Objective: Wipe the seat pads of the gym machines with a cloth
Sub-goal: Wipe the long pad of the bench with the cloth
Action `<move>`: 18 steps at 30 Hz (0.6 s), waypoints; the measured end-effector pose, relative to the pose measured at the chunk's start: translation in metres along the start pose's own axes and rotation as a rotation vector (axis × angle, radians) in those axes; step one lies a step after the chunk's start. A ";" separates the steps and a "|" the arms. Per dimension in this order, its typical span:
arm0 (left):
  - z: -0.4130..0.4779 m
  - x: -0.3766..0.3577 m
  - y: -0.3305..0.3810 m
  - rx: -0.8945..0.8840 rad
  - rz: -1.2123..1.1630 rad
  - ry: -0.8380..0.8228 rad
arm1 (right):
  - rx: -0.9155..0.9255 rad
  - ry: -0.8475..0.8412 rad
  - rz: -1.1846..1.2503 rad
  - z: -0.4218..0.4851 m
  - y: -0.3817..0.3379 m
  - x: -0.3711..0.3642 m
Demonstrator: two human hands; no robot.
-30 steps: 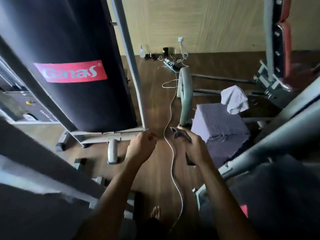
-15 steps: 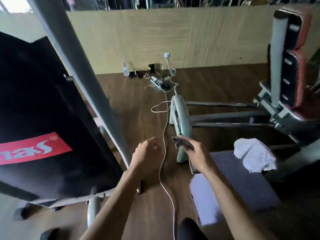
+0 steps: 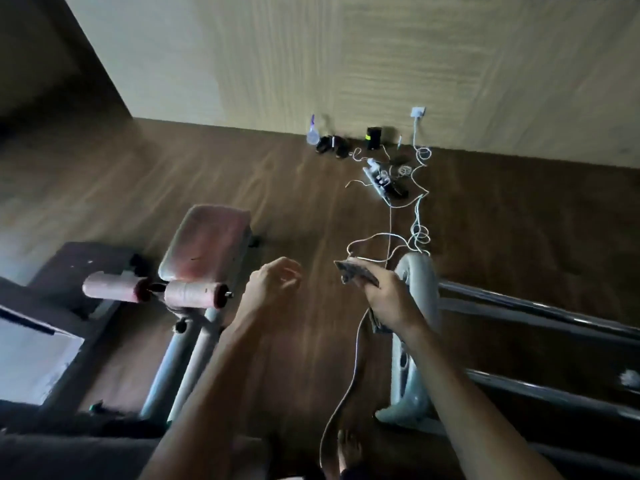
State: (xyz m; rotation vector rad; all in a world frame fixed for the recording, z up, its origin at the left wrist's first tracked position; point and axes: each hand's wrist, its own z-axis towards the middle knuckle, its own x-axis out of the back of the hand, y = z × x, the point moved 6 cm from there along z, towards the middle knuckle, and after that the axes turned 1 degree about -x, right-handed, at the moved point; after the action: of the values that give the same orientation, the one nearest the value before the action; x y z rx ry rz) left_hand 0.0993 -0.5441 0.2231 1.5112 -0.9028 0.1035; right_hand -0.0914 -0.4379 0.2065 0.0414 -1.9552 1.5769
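The right hand [image 3: 389,301] grips a dark, crumpled cloth [image 3: 356,271] in curled fingers above the wood-grain floor [image 3: 242,174]; the left hand [image 3: 273,285] hangs loosely curled, holding nothing, near a worn reddish rectangular seat pad [image 3: 207,247].

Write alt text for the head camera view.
A person's right hand grips a dark cloth; the left hand is loosely curled, empty. A reddish seat pad stands left of them on a wooden floor, white cables ahead.
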 end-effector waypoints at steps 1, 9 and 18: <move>0.022 0.011 -0.001 0.028 -0.007 0.040 | 0.021 -0.034 -0.019 0.032 -0.008 -0.004; 0.207 0.075 -0.032 0.172 0.033 0.212 | 0.122 -0.255 -0.118 0.260 -0.055 -0.053; 0.441 0.134 -0.049 0.217 0.051 0.254 | 0.028 -0.364 -0.112 0.525 -0.089 -0.102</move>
State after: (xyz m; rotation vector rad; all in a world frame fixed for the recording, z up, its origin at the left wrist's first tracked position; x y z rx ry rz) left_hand 0.0246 -0.9991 0.1766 1.6310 -0.7431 0.4329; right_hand -0.2050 -0.9681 0.1851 0.4719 -2.1588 1.6079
